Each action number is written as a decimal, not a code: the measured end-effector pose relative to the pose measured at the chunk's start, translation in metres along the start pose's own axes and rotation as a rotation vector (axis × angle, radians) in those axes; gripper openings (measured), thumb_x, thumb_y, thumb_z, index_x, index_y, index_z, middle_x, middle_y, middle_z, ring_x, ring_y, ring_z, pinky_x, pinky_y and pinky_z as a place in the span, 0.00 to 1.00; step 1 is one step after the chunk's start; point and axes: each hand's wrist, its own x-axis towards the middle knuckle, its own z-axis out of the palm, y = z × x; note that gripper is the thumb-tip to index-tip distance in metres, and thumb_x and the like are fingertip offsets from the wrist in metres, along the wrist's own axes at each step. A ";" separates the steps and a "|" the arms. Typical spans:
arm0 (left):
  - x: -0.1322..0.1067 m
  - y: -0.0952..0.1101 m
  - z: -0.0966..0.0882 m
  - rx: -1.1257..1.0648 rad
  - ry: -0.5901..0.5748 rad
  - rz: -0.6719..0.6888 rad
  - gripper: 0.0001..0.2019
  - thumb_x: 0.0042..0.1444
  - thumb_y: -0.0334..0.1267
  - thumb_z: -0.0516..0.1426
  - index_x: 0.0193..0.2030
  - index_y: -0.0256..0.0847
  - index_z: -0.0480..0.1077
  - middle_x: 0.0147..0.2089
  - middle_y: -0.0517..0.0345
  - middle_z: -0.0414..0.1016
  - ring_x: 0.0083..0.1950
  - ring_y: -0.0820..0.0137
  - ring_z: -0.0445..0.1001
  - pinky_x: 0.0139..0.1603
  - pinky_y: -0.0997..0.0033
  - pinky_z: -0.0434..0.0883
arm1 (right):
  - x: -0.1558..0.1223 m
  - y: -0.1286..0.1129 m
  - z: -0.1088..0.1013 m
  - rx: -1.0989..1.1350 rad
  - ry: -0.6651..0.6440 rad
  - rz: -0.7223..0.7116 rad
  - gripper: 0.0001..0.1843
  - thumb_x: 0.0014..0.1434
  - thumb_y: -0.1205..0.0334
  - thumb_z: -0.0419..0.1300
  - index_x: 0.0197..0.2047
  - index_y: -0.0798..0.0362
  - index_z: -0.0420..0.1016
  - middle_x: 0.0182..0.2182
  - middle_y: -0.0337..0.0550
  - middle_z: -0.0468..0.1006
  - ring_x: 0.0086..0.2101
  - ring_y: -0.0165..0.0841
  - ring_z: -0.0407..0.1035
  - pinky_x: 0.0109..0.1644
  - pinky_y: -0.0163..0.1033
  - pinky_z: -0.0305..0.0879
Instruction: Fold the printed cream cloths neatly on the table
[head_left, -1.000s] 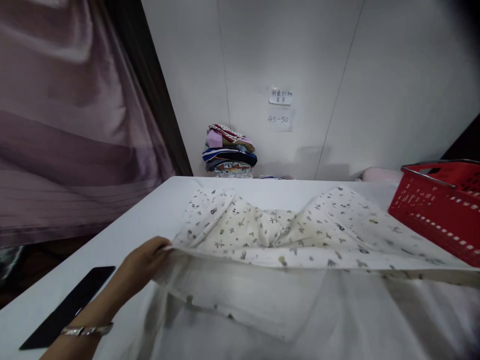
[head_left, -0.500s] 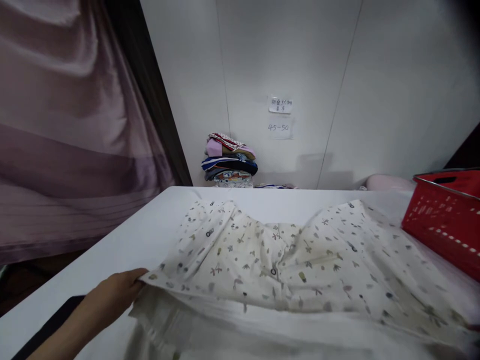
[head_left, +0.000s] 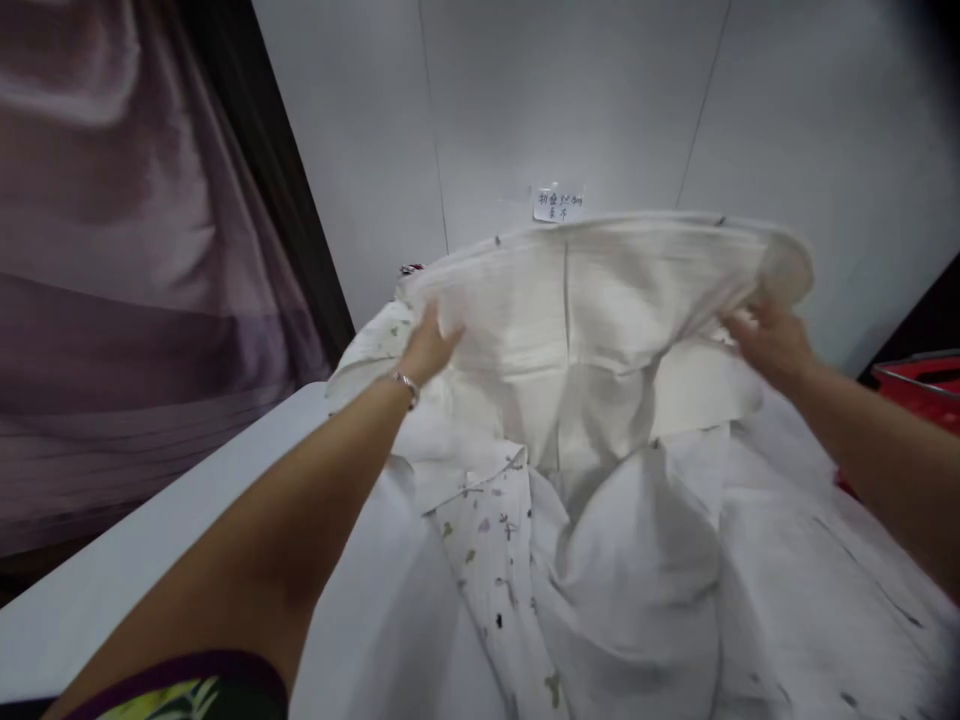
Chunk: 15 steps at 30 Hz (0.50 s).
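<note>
A large white cloth (head_left: 607, 290) printed with small leaves and sprigs is raised in front of me, its plain inner side facing me. A seam runs down its middle. My left hand (head_left: 431, 345) is at the left part of the raised cloth, thumb and fingers closed on it, slightly blurred. On the right, my right hand (head_left: 772, 345) grips a bunched fold near the cloth's right end. The lower part drapes toward me in loose folds, with a printed strip showing at centre left. Fingertips of both hands are partly smeared by motion.
Beneath the cloth is a white table (head_left: 247, 510). A red basket (head_left: 919, 385) stands at the right edge. Pinkish curtains (head_left: 142, 300) hang on the left. A paper note (head_left: 557, 203) is on the back wall (head_left: 622, 110); the raised cloth mostly hides a fabric stack.
The cloth's near edge has been lifted up and away from me, exposing the inner side. My left hand has moved forward and right; my right hand has come into view.
</note>
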 end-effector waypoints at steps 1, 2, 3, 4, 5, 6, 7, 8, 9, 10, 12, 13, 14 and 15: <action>-0.023 -0.008 0.014 0.046 -0.127 0.068 0.30 0.57 0.46 0.53 0.64 0.36 0.50 0.65 0.43 0.54 0.65 0.58 0.55 0.64 0.59 0.55 | -0.026 -0.001 0.012 0.061 -0.074 0.032 0.39 0.58 0.45 0.50 0.63 0.68 0.54 0.55 0.59 0.67 0.51 0.36 0.65 0.50 0.39 0.58; -0.051 -0.018 0.025 0.104 -0.254 0.113 0.28 0.57 0.47 0.52 0.62 0.36 0.55 0.66 0.44 0.55 0.66 0.59 0.54 0.65 0.60 0.53 | -0.057 0.000 0.023 0.146 -0.206 0.046 0.36 0.58 0.46 0.51 0.61 0.65 0.59 0.51 0.56 0.71 0.48 0.36 0.68 0.50 0.39 0.60; -0.080 -0.029 0.032 0.154 -0.365 0.139 0.27 0.57 0.48 0.51 0.60 0.36 0.58 0.66 0.45 0.54 0.66 0.58 0.54 0.65 0.60 0.52 | -0.092 0.002 0.032 0.207 -0.381 0.066 0.32 0.57 0.46 0.53 0.57 0.61 0.66 0.48 0.54 0.75 0.45 0.38 0.70 0.50 0.41 0.62; -0.109 -0.042 0.036 0.196 -0.470 0.147 0.28 0.56 0.49 0.51 0.60 0.36 0.60 0.66 0.45 0.55 0.65 0.58 0.55 0.65 0.60 0.53 | -0.128 0.006 0.037 0.245 -0.534 0.098 0.28 0.55 0.46 0.54 0.51 0.57 0.73 0.46 0.52 0.76 0.44 0.41 0.71 0.49 0.44 0.65; -0.136 -0.053 0.037 0.219 -0.573 0.143 0.29 0.56 0.51 0.51 0.60 0.36 0.61 0.65 0.45 0.57 0.65 0.57 0.56 0.65 0.61 0.54 | -0.162 0.012 0.039 0.282 -0.677 0.098 0.25 0.54 0.46 0.55 0.48 0.53 0.75 0.47 0.50 0.76 0.45 0.43 0.71 0.50 0.47 0.66; -0.159 -0.063 0.035 0.224 -0.639 0.137 0.29 0.56 0.52 0.50 0.60 0.37 0.60 0.64 0.46 0.58 0.64 0.58 0.57 0.64 0.62 0.54 | -0.194 0.018 0.039 0.308 -0.754 0.098 0.24 0.53 0.46 0.56 0.48 0.51 0.75 0.50 0.48 0.74 0.47 0.45 0.69 0.52 0.48 0.66; -0.177 -0.071 0.033 0.231 -0.658 0.126 0.30 0.54 0.53 0.51 0.60 0.38 0.61 0.64 0.47 0.59 0.64 0.57 0.58 0.64 0.63 0.56 | -0.223 0.026 0.036 0.335 -0.783 0.109 0.25 0.53 0.46 0.56 0.48 0.51 0.75 0.51 0.48 0.73 0.50 0.46 0.68 0.54 0.48 0.64; -0.190 -0.077 0.030 0.242 -0.666 0.118 0.31 0.53 0.53 0.53 0.61 0.39 0.61 0.64 0.48 0.59 0.64 0.57 0.59 0.63 0.64 0.56 | -0.247 0.035 0.031 0.349 -0.822 0.120 0.26 0.54 0.46 0.55 0.51 0.50 0.74 0.53 0.47 0.72 0.51 0.45 0.66 0.55 0.48 0.63; -0.199 -0.081 0.027 0.251 -0.662 0.117 0.32 0.51 0.52 0.54 0.61 0.40 0.60 0.64 0.48 0.60 0.63 0.56 0.59 0.63 0.64 0.57 | -0.266 0.045 0.025 0.331 -0.805 0.137 0.26 0.54 0.46 0.55 0.52 0.49 0.73 0.53 0.46 0.71 0.52 0.44 0.66 0.56 0.48 0.63; -0.203 -0.082 0.026 0.261 -0.646 0.115 0.32 0.50 0.52 0.55 0.61 0.41 0.60 0.63 0.49 0.60 0.63 0.56 0.59 0.63 0.63 0.57 | -0.282 0.056 0.019 0.293 -0.777 0.135 0.25 0.54 0.47 0.54 0.53 0.47 0.73 0.55 0.44 0.69 0.54 0.44 0.64 0.58 0.49 0.60; -0.203 -0.079 0.027 0.279 -0.601 0.106 0.32 0.52 0.50 0.53 0.62 0.42 0.58 0.63 0.49 0.60 0.63 0.57 0.59 0.62 0.62 0.57 | -0.305 0.081 0.005 0.212 -0.654 0.073 0.23 0.53 0.47 0.55 0.51 0.42 0.74 0.56 0.40 0.68 0.55 0.44 0.61 0.61 0.50 0.55; -0.200 -0.076 0.029 0.287 -0.573 0.102 0.30 0.53 0.49 0.52 0.63 0.41 0.57 0.63 0.48 0.61 0.63 0.57 0.59 0.62 0.62 0.56 | -0.313 0.094 -0.002 0.172 -0.608 0.051 0.23 0.52 0.48 0.55 0.52 0.40 0.73 0.57 0.39 0.67 0.56 0.44 0.61 0.61 0.50 0.54; -0.197 -0.071 0.032 0.297 -0.545 0.100 0.29 0.54 0.47 0.51 0.62 0.41 0.57 0.63 0.48 0.61 0.62 0.57 0.59 0.61 0.62 0.56 | -0.321 0.107 -0.009 0.144 -0.557 0.038 0.22 0.50 0.49 0.56 0.50 0.37 0.74 0.55 0.38 0.68 0.54 0.44 0.63 0.60 0.49 0.56; -0.193 -0.067 0.036 0.307 -0.521 0.102 0.28 0.54 0.45 0.51 0.62 0.41 0.58 0.63 0.47 0.61 0.62 0.57 0.59 0.61 0.62 0.57 | -0.327 0.119 -0.015 0.124 -0.521 0.028 0.22 0.49 0.50 0.57 0.49 0.35 0.75 0.54 0.38 0.70 0.53 0.44 0.65 0.59 0.47 0.58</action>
